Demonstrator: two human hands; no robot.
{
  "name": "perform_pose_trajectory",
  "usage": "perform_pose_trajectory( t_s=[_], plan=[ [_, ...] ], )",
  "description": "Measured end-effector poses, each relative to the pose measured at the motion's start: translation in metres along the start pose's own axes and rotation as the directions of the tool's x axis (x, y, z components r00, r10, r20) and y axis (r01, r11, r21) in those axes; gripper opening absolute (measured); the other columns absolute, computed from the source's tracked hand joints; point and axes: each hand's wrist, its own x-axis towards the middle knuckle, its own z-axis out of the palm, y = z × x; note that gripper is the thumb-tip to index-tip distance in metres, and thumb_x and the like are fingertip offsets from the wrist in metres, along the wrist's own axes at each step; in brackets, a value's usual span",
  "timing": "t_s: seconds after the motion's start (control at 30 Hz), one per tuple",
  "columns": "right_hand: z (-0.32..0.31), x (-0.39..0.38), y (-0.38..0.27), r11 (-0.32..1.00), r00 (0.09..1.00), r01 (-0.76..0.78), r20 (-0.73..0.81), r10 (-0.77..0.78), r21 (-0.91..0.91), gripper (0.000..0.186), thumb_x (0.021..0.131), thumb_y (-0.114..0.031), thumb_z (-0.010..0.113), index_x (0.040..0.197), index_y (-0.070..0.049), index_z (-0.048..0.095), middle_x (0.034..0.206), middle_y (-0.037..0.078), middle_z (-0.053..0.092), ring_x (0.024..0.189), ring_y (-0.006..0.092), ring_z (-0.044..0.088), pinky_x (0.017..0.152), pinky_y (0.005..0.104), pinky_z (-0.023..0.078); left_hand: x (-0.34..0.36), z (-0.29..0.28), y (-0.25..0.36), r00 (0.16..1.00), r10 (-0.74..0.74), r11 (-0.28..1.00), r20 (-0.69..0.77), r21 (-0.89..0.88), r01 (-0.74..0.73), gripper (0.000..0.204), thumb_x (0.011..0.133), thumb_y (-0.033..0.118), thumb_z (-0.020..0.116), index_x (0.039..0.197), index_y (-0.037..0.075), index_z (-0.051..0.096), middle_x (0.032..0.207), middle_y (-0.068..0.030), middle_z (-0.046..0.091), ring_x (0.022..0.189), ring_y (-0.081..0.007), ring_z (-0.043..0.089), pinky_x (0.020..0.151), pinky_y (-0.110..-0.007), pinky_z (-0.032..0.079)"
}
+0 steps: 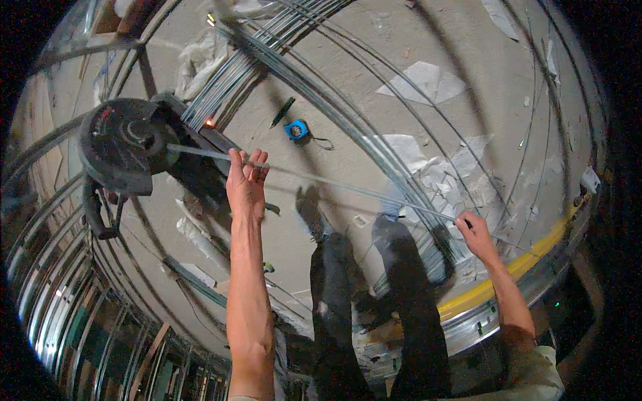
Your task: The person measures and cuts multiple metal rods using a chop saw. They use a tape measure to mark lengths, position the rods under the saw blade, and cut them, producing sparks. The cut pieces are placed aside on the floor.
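A long thin metal rod (341,186) stretches across the view, from beside the black chop saw (127,144) on the left to my right side. My left hand (247,180) is closed round the rod close to the saw, its fingers curled over it. Toward the rod's other end, my right hand (475,235) grips it in a fist. The saw's round guard hides where the rod's left end lies. On the floor beyond my left hand are a blue tape measure (296,129) with a wrist strap and a dark slim marker (283,112).
A bundle of long metal rods (348,123) lies across the floor, running past my right foot. White paper scraps (428,81) and crumpled plastic (202,63) are scattered about. A yellow bar (495,284) curves at the right. Metal profiles (60,327) are stacked at the lower left.
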Motion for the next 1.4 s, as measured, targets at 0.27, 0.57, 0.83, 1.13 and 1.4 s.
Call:
perform_pose_trajectory(
  t_s=[0.27, 0.57, 0.83, 1.13, 1.4],
  plan=[
    [0.022, 0.148, 0.054, 0.995, 0.940, 0.086, -0.327, -0.099, -0.055, 0.033, 0.101, -0.031, 0.058, 0.100, 0.001, 0.065, 0.085, 0.016, 0.065, 0.079, 0.0296, 0.062, 0.074, 0.0399, 0.048, -0.036, 0.027, -0.054, 0.985, -0.160, 0.939, 0.061, 0.316, 0.133, 0.070, 0.104, 0.051, 0.051, 0.145, -0.005, 0.038, 0.125, -0.0174, 0.062, 0.110, -0.0245, 0.065, 0.092, -0.035, 0.049],
    [0.066, 0.268, 0.102, 0.854, 0.898, 0.049, -0.352, -0.265, -0.518, 0.029, 0.097, -0.026, 0.053, 0.101, -0.002, 0.069, 0.095, 0.025, 0.067, 0.093, 0.0442, 0.063, 0.087, 0.0523, 0.049, -0.063, -0.015, -0.138, 0.951, -0.308, 0.866, 0.004, 0.416, 0.279, 0.072, 0.105, 0.054, 0.044, 0.147, -0.005, 0.038, 0.131, -0.0196, 0.061, 0.111, -0.0228, 0.065, 0.093, -0.035, 0.049],
    [0.177, 0.301, 0.117, 0.952, 0.992, 0.119, 0.084, -0.099, -0.281, 0.031, 0.099, -0.028, 0.057, 0.114, -0.002, 0.064, 0.106, 0.022, 0.069, 0.098, 0.0405, 0.067, 0.086, 0.0465, 0.051, -0.086, -0.011, -0.190, 0.974, -0.225, 0.890, 0.014, 0.411, 0.199, 0.043, 0.104, 0.046, 0.053, 0.104, 0.005, 0.065, 0.086, -0.0044, 0.067, 0.076, -0.0134, 0.062, 0.068, -0.029, 0.050],
    [0.167, 0.286, 0.146, 0.992, 0.980, 0.129, 0.152, -0.129, 0.011, 0.033, 0.104, -0.034, 0.053, 0.117, -0.005, 0.060, 0.097, 0.015, 0.068, 0.085, 0.0298, 0.064, 0.078, 0.0413, 0.049, -0.114, 0.022, -0.186, 0.950, -0.313, 0.918, 0.014, 0.262, 0.299, 0.047, 0.101, 0.040, 0.060, 0.131, 0.003, 0.057, 0.110, -0.0067, 0.068, 0.090, -0.0131, 0.066, 0.072, -0.028, 0.050],
    [0.126, 0.139, 0.110, 0.985, 0.999, -0.040, 0.034, 0.035, 0.169, 0.040, 0.109, -0.033, 0.045, 0.112, 0.001, 0.064, 0.093, 0.006, 0.062, 0.081, 0.0191, 0.055, 0.076, 0.0346, 0.046, -0.129, 0.051, -0.141, 0.969, -0.246, 0.927, 0.036, 0.300, 0.224, 0.038, 0.103, 0.039, 0.057, 0.119, 0.004, 0.064, 0.101, -0.0034, 0.068, 0.090, -0.0127, 0.067, 0.077, -0.029, 0.051]
  ],
)
